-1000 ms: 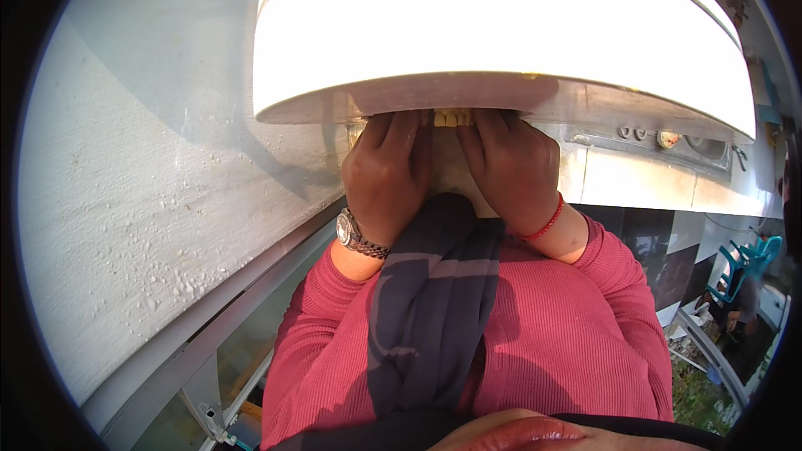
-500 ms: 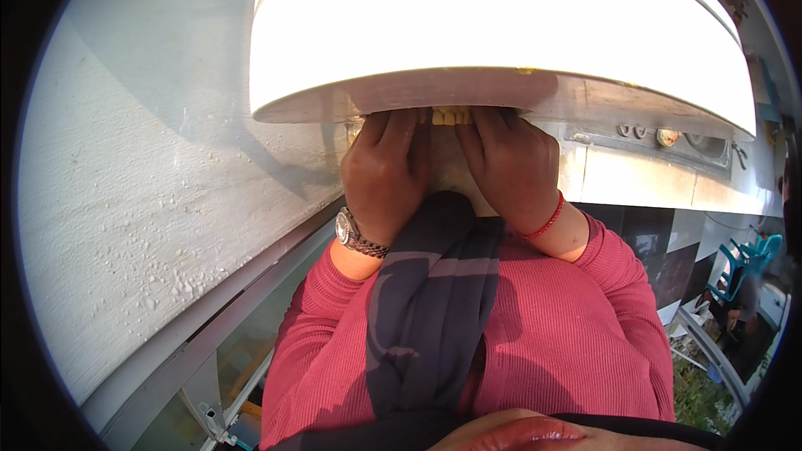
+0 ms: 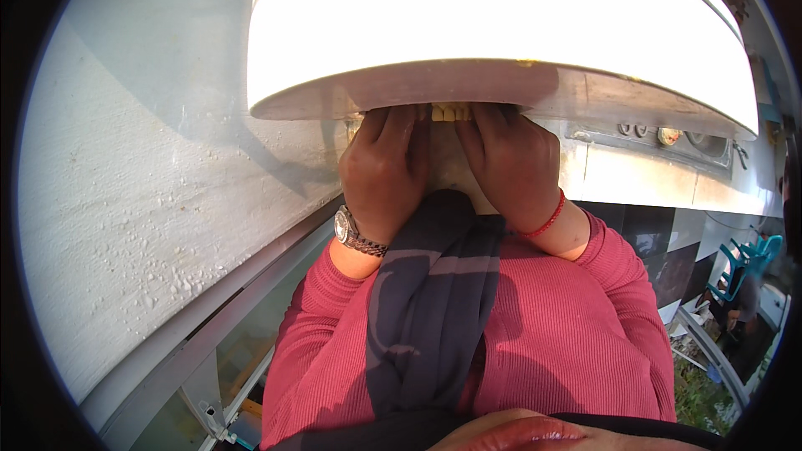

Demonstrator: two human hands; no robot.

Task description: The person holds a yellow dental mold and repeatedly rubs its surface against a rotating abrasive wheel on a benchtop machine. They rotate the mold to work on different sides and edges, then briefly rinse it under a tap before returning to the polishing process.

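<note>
A large white object with a curved lower edge (image 3: 501, 25) fills the upper view and covers my fingertips. My left hand (image 3: 380, 163) reaches up under that edge, fingers bent and pressed together; a watch (image 3: 344, 230) is on its wrist. Beside it, my right hand (image 3: 518, 163) is curled in the same way, with a red bracelet (image 3: 547, 221) at the wrist. Small yellow blocks (image 3: 451, 112) show in the gap between both hands, close to the fingers. What the fingertips hold is hidden.
On the left runs a white, bumpy wall (image 3: 167, 175), with a metal frame (image 3: 200, 326) below it. A tiled counter (image 3: 643, 174) lies to the right, with a stove-like panel (image 3: 660, 138) on it. Turquoise chairs (image 3: 743, 263) stand farther right.
The lower edge of the white object sits slightly higher in view. My hands hold nearly the same place and pose.
</note>
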